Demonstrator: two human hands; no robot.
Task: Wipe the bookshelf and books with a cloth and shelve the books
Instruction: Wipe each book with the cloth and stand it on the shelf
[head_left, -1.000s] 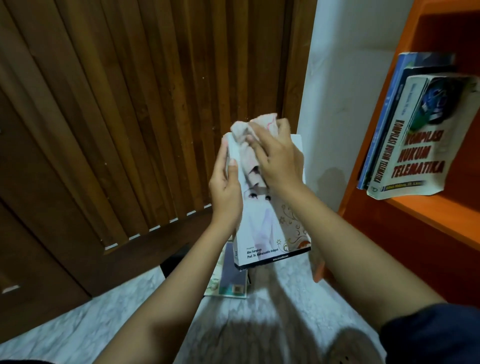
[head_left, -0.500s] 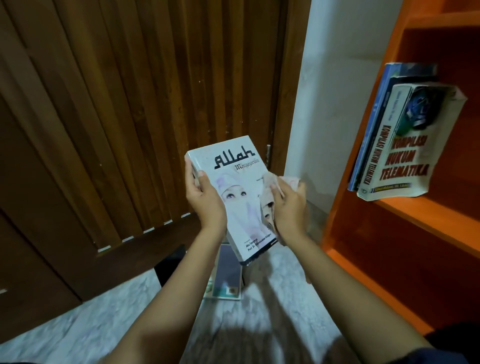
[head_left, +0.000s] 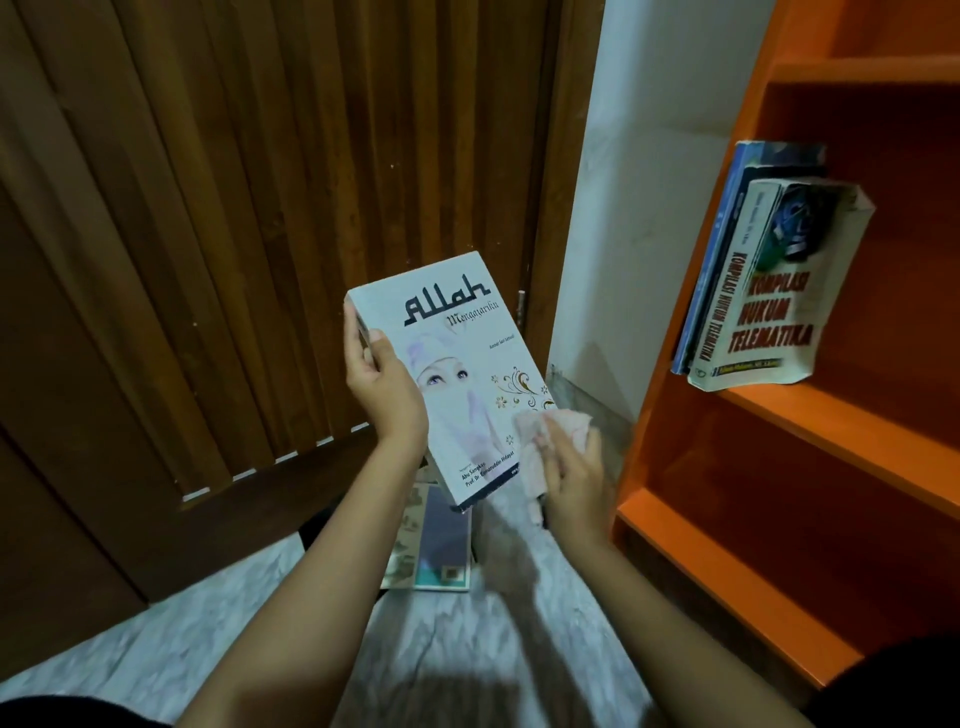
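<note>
A white book (head_left: 457, 358) titled "Allah" is held up in front of me, cover facing me. My left hand (head_left: 382, 387) grips its left edge, thumb on the cover. My right hand (head_left: 574, 475) holds a crumpled pale pink cloth (head_left: 540, 441) against the book's lower right corner. On the orange bookshelf (head_left: 810, 415) at the right, three books (head_left: 769, 291) lean to the left on the middle shelf, the front one a thick white volume with red lettering.
More books (head_left: 431, 540) lie in a small stack on the marble floor (head_left: 208, 649) below the held book. A brown slatted wooden door (head_left: 234, 234) fills the left. A white wall (head_left: 654, 208) stands between door and shelf. The lower shelf holds nothing visible.
The cloth hand has slid from the top of the cover down to its lower right corner. The book's title is now uncovered, and the book has tilted slightly.
</note>
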